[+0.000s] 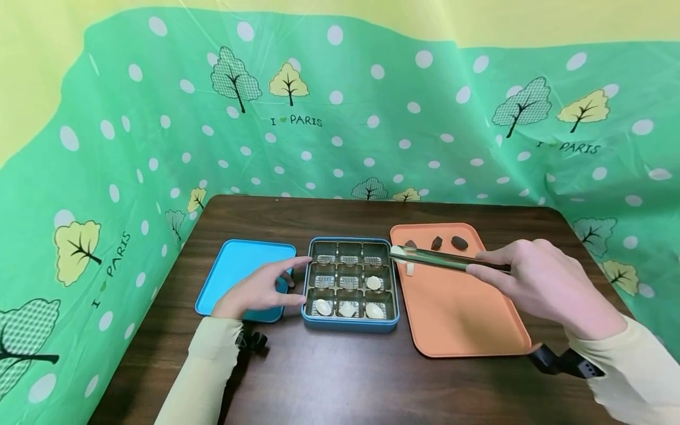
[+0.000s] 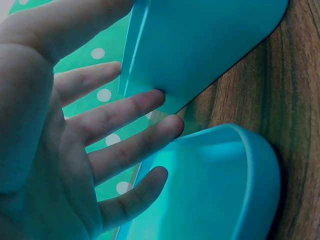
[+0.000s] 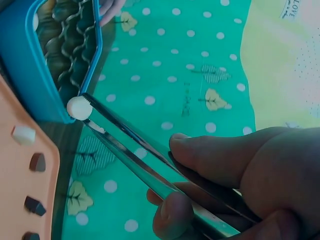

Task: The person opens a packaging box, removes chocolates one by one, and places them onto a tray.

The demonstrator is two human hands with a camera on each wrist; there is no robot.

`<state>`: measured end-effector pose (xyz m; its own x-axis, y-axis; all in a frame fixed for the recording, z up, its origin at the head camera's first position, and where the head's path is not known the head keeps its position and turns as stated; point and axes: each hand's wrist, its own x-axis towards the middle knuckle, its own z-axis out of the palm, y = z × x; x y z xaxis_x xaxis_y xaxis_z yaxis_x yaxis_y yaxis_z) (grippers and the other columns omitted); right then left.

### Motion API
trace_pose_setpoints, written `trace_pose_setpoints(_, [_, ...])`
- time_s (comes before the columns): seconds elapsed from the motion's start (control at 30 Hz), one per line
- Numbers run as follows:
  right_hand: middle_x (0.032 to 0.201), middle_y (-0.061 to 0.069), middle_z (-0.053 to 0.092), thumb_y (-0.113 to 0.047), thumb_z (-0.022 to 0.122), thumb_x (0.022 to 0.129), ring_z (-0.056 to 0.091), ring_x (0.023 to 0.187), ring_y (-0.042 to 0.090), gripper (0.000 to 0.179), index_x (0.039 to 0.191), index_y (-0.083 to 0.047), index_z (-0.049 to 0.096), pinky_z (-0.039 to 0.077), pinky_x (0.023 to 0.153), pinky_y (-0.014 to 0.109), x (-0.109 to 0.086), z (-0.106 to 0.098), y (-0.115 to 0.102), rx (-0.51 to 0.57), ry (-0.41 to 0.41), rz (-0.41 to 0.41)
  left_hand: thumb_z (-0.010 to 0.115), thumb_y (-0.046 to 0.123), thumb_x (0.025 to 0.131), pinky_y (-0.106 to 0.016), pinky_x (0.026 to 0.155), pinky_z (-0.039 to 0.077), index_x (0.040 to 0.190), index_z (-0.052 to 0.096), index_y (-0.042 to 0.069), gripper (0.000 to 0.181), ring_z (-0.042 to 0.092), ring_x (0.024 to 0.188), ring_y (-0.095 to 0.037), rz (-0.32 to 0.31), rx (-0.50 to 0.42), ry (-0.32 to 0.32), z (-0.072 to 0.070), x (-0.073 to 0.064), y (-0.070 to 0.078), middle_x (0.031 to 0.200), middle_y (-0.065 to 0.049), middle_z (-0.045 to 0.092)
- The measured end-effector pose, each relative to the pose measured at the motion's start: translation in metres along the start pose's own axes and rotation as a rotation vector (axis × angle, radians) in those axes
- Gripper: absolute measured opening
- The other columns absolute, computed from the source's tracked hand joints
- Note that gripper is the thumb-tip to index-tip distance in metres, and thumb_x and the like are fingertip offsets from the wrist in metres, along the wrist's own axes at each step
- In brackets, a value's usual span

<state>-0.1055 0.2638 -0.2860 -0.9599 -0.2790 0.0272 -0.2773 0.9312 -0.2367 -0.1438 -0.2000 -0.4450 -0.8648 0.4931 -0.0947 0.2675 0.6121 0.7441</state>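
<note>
My right hand (image 1: 542,289) grips a pair of metal tweezers (image 1: 451,258). Between the tweezer tips is a small white rounded piece (image 3: 79,108), beside the right rim of a blue tin (image 1: 350,325) near its far corner. Inside the tin, a clear divider makes three rows of compartments. Pale pieces (image 1: 347,309) lie in all three near compartments, and another (image 1: 374,283) sits in the middle row's right one. My left hand (image 1: 257,289), fingers spread and fairly straight, touches the tin's left side with thumb and fingertips.
An orange tray (image 1: 462,321) lies right of the tin. Along its far part are dark brown pieces (image 1: 459,242) and a small white block (image 3: 23,134). A blue lid (image 1: 228,265) lies left of the tin, partly under my left hand. Patterned green cloth (image 1: 340,106) hangs behind the wooden table (image 1: 340,378).
</note>
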Motion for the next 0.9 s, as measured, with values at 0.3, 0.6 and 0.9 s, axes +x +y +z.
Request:
trace_pose_setpoints(0.3, [0.061, -0.006, 0.061, -0.063, 0.066, 0.097, 0.051, 0.059, 0.013, 0.054, 0.126, -0.019, 0.080, 0.029, 0.043, 0.035, -0.005, 0.002, 0.024, 0.006, -0.053, 0.077, 0.085, 0.038, 0.090, -0.046, 0.087, 0.052, 0.163, 0.042, 0.023, 0.085, 0.065, 0.106, -0.022, -0.005, 0.006, -0.002, 0.000, 0.001, -0.002, 0.156, -0.003, 0.052])
trace_pose_setpoints(0.6, [0.094, 0.015, 0.079, -0.057, 0.069, 0.098, 0.061, 0.070, 0.014, 0.047, 0.120, -0.018, 0.082, 0.032, 0.044, 0.037, -0.006, 0.008, 0.052, 0.000, -0.049, 0.096, 0.085, 0.037, 0.090, -0.042, 0.084, 0.052, 0.163, 0.042, 0.023, 0.085, 0.065, 0.105, -0.021, 0.011, 0.008, -0.001, 0.000, 0.001, -0.002, 0.155, -0.003, 0.053])
trace_pose_setpoints(0.9, [0.102, 0.012, 0.080, -0.058, 0.068, 0.098, 0.057, 0.068, 0.012, 0.046, 0.119, -0.019, 0.083, 0.034, 0.047, 0.036, -0.004, 0.018, 0.068, 0.004, -0.100, 0.104, 0.085, 0.039, 0.090, -0.040, 0.081, 0.052, 0.162, 0.043, 0.023, 0.085, 0.066, 0.105, -0.022, 0.029, 0.010, 0.002, 0.000, 0.002, -0.003, 0.154, -0.003, 0.054])
